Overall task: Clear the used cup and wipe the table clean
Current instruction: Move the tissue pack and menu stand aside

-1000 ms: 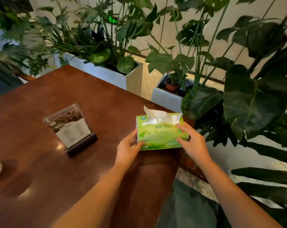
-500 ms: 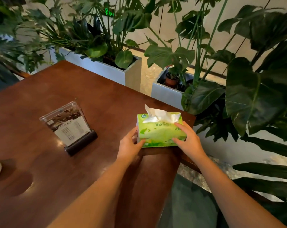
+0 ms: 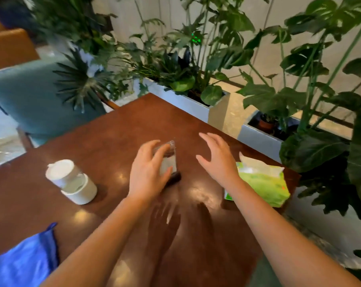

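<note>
A white lidded paper cup (image 3: 71, 181) stands on the brown wooden table (image 3: 117, 129) at the left. A blue cloth (image 3: 24, 264) lies at the table's near left corner. My left hand (image 3: 148, 172) is over the clear menu stand (image 3: 168, 160) with a dark base, fingers curled around it. My right hand (image 3: 216, 158) hovers open just right of the stand, fingers spread. The green tissue pack (image 3: 264, 183) rests at the table's right edge, partly behind my right wrist.
Grey planter boxes (image 3: 187, 100) with large leafy plants (image 3: 312, 146) line the table's far and right sides. A teal upholstered chair (image 3: 30, 96) stands beyond the far left edge. The frame is motion-blurred.
Both hands have let go of the tissue pack, which now sits at the right edge. The view swung left. My left hand moved onto the menu stand.
</note>
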Demonstrator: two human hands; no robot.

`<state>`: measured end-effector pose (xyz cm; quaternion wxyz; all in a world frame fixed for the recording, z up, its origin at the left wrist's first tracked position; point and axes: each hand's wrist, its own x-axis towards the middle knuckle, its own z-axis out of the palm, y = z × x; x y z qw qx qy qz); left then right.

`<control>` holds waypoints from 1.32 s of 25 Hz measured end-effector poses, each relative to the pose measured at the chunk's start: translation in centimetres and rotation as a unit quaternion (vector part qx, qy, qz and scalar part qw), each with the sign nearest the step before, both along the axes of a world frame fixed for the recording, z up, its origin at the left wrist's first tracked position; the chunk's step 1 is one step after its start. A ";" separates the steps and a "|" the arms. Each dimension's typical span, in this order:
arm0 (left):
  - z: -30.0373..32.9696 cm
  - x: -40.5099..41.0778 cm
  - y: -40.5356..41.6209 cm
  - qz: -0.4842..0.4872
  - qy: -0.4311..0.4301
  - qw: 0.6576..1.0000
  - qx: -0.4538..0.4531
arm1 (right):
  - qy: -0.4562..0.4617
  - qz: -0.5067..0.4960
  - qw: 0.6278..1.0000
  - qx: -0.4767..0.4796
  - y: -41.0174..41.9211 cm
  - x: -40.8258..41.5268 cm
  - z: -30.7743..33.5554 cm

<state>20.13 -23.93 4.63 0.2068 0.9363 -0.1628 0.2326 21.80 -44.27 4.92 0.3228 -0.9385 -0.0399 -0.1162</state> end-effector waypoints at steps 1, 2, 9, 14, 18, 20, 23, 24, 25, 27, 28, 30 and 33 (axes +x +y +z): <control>0.7 0.7 1.2 0.031 0.031 0.999 -0.001 | 0.015 0.030 0.999 -0.005 1.7 1.4 0.5; 1.1 1.4 2.2 0.058 0.080 0.995 -0.014 | 0.032 0.059 0.998 -0.013 3.3 2.6 0.8; -0.4 4.5 3.9 0.071 0.201 0.968 -0.134 | 0.081 0.108 0.991 0.020 5.9 6.0 -0.3; -0.1 5.3 2.4 0.053 0.176 0.969 -0.163 | 0.078 0.110 0.991 0.025 3.4 6.7 0.4; -0.3 6.1 -1.2 0.006 0.177 0.968 -0.178 | 0.081 0.087 0.993 0.018 -0.7 6.2 1.0; -0.7 6.1 -3.4 -0.010 0.183 0.965 -0.186 | 0.083 0.080 0.993 0.010 -2.9 5.7 1.2; -1.5 5.7 -6.4 -0.027 0.192 0.962 -0.194 | 0.088 0.051 0.995 0.006 -5.7 4.9 1.0; -1.5 5.5 -7.1 -0.032 0.194 0.962 -0.190 | 0.090 0.042 0.995 0.009 -6.3 4.7 0.8; -1.5 5.4 -7.7 -0.034 0.191 0.963 -0.185 | 0.091 0.035 0.995 0.012 -6.8 4.6 0.7; -1.3 5.3 -8.4 -0.028 0.180 0.966 -0.184 | 0.092 0.027 0.995 0.017 -7.1 4.5 0.6; -1.3 5.4 -8.4 -0.023 0.182 0.965 -0.186 | 0.093 0.026 0.995 0.017 -7.0 4.5 0.6; -1.3 5.4 -8.0 -0.018 0.199 0.962 -0.187 | 0.089 0.029 0.996 0.010 -6.6 4.4 0.6; -1.2 5.2 -7.2 -0.026 0.225 0.957 -0.180 | 0.099 0.025 0.995 0.002 -5.9 3.9 0.7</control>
